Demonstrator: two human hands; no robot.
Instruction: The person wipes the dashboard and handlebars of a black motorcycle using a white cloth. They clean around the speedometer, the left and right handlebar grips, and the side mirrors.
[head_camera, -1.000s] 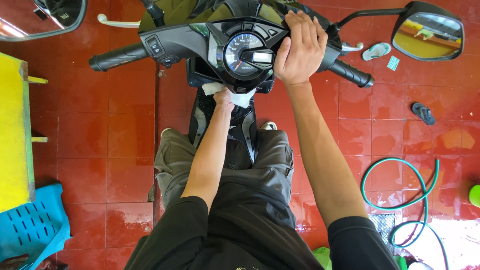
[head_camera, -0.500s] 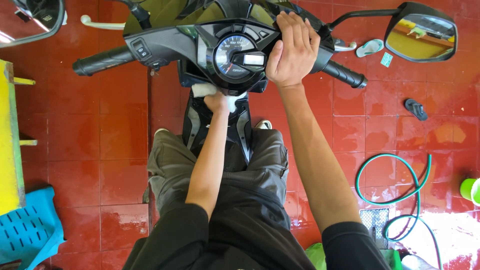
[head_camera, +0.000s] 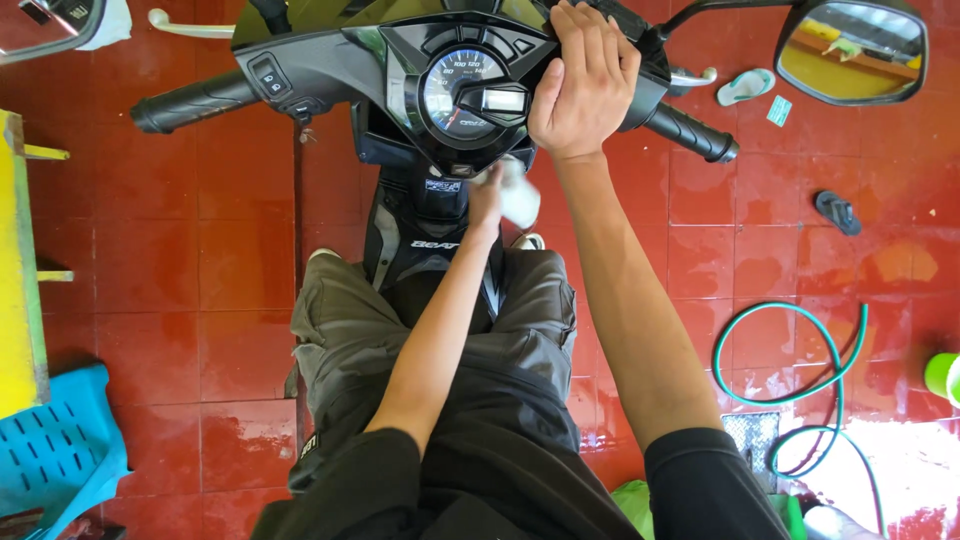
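White cloth (head_camera: 518, 192), bunched up, sits in my left hand (head_camera: 487, 195), whose grip is clenched around it just below the centre of the frame's upper half. I see the cloth pressed against the black panel (head_camera: 432, 190) under the round speedometer (head_camera: 450, 95), so the wiped surface lies straight ahead of and slightly left of that grip. My left forearm runs up the middle of the frame, nearly in line with the scooter's long axis. My right hand (head_camera: 583, 85) lies flat, fingers spread, on top of the handlebar housing to the right of the dial, pressing rather than wrapped around anything. The left hand is clearly the nearer one to the panel. Outward, the handlebar (head_camera: 200, 100) spans the top; a mirror (head_camera: 850, 50) sits upper right, a green hose (head_camera: 790, 390) curls lower right on red tile floor (head_camera: 180, 300).
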